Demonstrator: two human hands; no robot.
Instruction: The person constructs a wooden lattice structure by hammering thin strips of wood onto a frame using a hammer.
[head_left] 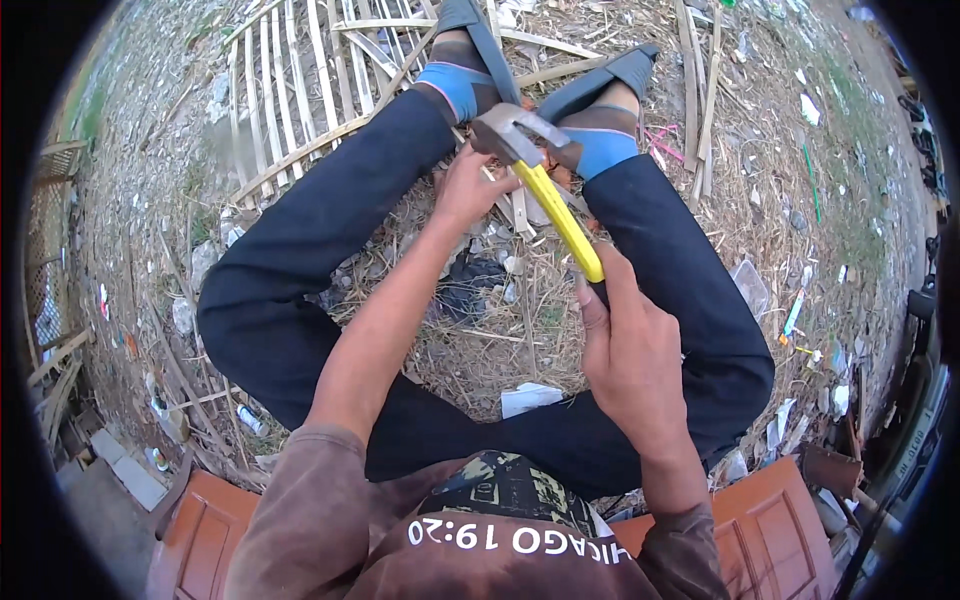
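Observation:
My right hand (635,350) is wrapped round the lower grip of a claw hammer (560,218) with a yellow handle and a metal head. The hammer is raised, its head up and to the left between my feet. Below the head, my left hand (468,190) is bent close to the ground, thumb and fingers drawn together. The hammer head partly covers its fingertips, so what they pinch cannot be made out. A short pale bamboo strip (521,212) lies beside those fingers. Reddish broken pieces (560,176) show behind the hammer.
A frame of bamboo slats (290,85) lies at the far left, beyond my knee. Longer bamboo strips (705,90) rest at the far right. My sandalled feet (608,120) flank the work spot. A black plastic scrap (470,285) and litter cover the dry ground. Orange-brown panels (770,530) are behind me.

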